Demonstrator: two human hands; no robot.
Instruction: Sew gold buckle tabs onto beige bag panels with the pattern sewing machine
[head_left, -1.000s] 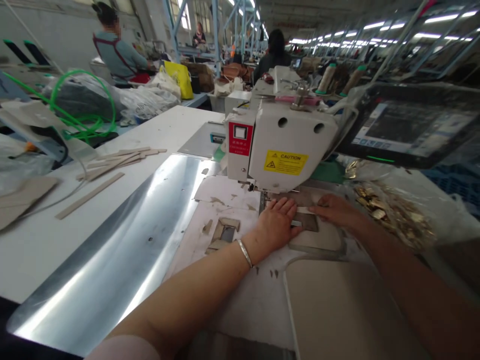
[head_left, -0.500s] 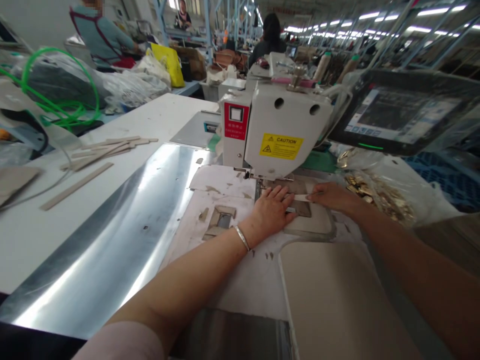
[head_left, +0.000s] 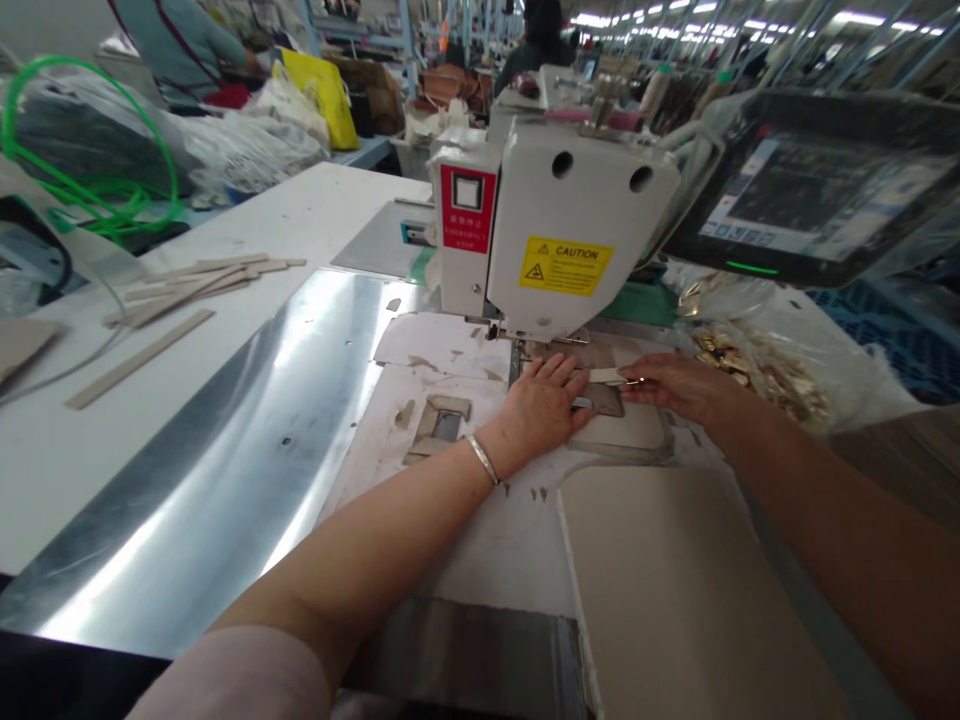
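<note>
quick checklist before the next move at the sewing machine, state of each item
1. Left hand flat on the beige template: ok.
2. Right hand pinching the pale narrow strip with its small metal clip: ok.
3. Strip lying beside the dark grey square patch: ok.
4. Fingers clear of the needle under the white sewing machine head: cannot tell, needle hidden.
5. Black touchscreen panel lit: ok.

Far to the left of your fingers you see flat strips, a green hose and a yellow bag.
</note>
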